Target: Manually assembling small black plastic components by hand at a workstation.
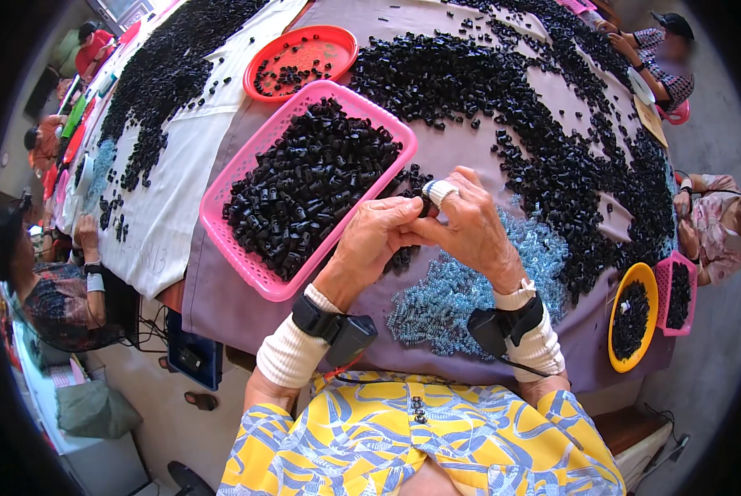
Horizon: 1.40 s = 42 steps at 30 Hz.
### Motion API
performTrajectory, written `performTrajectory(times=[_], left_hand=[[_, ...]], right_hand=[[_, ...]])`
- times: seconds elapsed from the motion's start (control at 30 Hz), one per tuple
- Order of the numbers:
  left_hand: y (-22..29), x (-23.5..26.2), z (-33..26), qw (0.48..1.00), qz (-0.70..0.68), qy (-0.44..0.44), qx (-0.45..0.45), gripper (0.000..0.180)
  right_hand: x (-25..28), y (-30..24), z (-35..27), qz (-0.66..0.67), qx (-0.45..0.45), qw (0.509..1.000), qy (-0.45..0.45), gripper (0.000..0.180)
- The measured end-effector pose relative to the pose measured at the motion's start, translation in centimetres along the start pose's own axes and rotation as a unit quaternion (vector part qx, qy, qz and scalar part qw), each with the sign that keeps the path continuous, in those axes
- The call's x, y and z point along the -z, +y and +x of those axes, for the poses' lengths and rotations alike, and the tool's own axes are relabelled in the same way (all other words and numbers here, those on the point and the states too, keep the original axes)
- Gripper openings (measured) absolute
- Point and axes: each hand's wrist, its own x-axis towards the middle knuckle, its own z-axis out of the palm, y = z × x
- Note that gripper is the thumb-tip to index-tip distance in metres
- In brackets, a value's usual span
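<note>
Both hands meet over the near part of the cloth-covered table. My left hand (370,238) is closed, pinching a small black plastic piece (426,208) that looks like a cord lock part. My right hand (480,230) closes on the same piece from the other side, its fingers partly hiding it. One right finger wears a white wrap (440,193). Left of my hands, a pink basket (213,207) is filled with black plastic pieces (304,182). Beneath my right wrist spreads a heap of small shiny springs (437,302).
Loose black pieces (453,74) cover much of the table. A red tray (350,41) stands beyond the basket. At right are a yellow tray (653,302) and a smaller pink basket (686,324). Other people sit around, including one at left (56,289) and one at right (718,207).
</note>
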Motion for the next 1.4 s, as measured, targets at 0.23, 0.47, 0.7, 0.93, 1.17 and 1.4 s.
performTrajectory(times=[0.23,0.47,0.7,0.93,1.17,1.4], left_hand=[[-0.1,-0.2,0.0,1.0,0.013,0.021,0.002,0.019],[0.0,-1.0,0.3,0.995,0.09,0.033,-0.023,0.023],[0.4,-1.0,-0.3,0.967,0.235,0.07,-0.075,0.025],[0.4,-1.5,-0.5,0.963,0.245,0.073,-0.085,0.024],[0.4,-1.6,-0.6,0.946,0.3,0.076,-0.102,0.024],[0.3,-1.7,-0.7,0.926,0.347,0.093,-0.118,0.024]], right_hand=[[0.0,0.2,-0.4,-0.022,0.034,0.999,0.007,0.022],[-0.4,0.5,-0.6,-0.052,0.033,0.996,0.064,0.021],[0.6,-0.4,-0.6,-0.073,0.009,0.997,0.008,0.016],[1.8,0.6,-0.7,0.027,-0.024,0.998,-0.047,0.011],[1.5,0.4,-0.5,0.07,-0.021,0.997,0.018,0.006],[2.1,0.0,-0.2,0.008,-0.006,1.0,0.014,0.007]])
